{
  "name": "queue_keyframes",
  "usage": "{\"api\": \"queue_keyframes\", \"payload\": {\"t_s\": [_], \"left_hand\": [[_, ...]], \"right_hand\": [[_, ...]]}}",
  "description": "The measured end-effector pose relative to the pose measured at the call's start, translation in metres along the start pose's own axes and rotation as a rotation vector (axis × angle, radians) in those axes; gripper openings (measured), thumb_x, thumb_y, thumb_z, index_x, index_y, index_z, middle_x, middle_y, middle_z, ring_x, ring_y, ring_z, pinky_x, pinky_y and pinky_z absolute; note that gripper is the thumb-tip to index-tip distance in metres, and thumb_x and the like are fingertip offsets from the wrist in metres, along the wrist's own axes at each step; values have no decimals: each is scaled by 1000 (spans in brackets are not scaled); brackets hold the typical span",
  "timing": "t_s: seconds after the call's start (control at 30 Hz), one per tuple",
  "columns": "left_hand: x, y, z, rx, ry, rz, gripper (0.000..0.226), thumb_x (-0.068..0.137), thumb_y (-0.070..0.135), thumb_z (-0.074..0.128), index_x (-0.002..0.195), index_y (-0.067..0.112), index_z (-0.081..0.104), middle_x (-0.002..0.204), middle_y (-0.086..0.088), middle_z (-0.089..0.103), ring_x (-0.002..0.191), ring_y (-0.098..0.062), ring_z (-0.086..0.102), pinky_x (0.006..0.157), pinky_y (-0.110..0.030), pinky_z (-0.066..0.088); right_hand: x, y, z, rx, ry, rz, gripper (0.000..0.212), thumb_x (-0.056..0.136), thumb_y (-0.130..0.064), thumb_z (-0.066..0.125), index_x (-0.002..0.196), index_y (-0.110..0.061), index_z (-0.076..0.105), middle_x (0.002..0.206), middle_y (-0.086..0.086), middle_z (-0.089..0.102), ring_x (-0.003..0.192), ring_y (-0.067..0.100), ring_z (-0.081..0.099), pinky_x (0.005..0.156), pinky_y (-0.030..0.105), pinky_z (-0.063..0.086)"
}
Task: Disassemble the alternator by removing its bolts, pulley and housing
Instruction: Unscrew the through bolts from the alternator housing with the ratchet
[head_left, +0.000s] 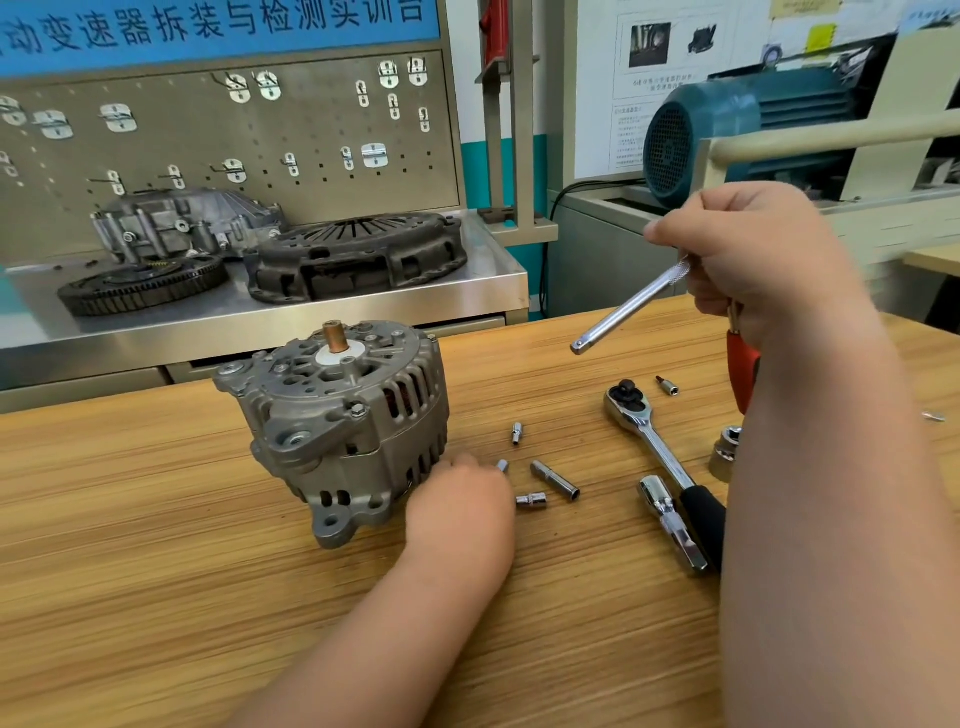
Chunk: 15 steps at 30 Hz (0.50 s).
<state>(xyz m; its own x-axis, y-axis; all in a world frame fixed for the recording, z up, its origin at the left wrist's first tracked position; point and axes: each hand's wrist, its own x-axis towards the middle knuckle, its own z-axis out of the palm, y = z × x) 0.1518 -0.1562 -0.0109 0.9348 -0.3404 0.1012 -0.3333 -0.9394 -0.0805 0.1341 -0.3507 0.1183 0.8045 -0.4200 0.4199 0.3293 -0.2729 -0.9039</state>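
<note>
Steel extension bar (631, 306) gripped in right hand (753, 260); left hand (460, 499), fingers hidden, hold unclear, by 1 socket (502, 465) beside alternator (337, 415).

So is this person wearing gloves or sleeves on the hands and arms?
No. The left hand and right hand are bare, no gloves. The left forearm and right forearm are uncovered as far as the frame shows. No sleeve, watch or ring is visible.

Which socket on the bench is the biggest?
The wide socket standing on end just right of the ratchet handle. The others, nearer the left hand, are all much slimmer.
</note>
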Motion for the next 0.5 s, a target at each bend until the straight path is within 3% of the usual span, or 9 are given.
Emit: {"api": "queue_keyframes", "payload": {"t_s": [0.1, 0.23, 0.37, 0.5], "left_hand": [[6, 3, -2, 55, -18, 4, 28, 92, 0, 45, 112, 10, 62, 115, -8, 56, 105, -24, 56, 67, -31, 42], [4, -1, -7, -56, 3, -37, 24, 94, 6, 46, 115, 11, 56, 115, -5, 56, 100, -23, 60, 66, -29, 43], [-8, -9, -30, -477, 239, -24, 18, 100, 30, 44, 108, 21, 57, 98, 4, 64, 87, -14, 62, 70, -27, 47], [-21, -12, -50, -989, 324, 59, 12, 96, 24, 53, 89, 33, 56, 80, 14, 68, 71, 0, 66, 72, -29, 57]], "right_hand": [[0, 0, 1, -9, -24, -2, 42, 84, -9, 67, 50, -18, 43, 38, -9, 33, 35, 8, 26, 40, 18, 22], [0, 1, 4, -24, -38, -1, 41, 84, -8, 66, 52, -16, 42, 37, -10, 33, 33, 7, 26, 40, 16, 22], [1, 1, 7, -39, -26, -5, 41, 84, -8, 66, 52, -17, 42, 41, -7, 33, 36, 9, 26, 41, 20, 22], [1, 1, 13, -21, 44, -27, 41, 82, -7, 65, 50, -18, 41, 44, -4, 33, 40, 12, 26, 44, 22, 21]]}}
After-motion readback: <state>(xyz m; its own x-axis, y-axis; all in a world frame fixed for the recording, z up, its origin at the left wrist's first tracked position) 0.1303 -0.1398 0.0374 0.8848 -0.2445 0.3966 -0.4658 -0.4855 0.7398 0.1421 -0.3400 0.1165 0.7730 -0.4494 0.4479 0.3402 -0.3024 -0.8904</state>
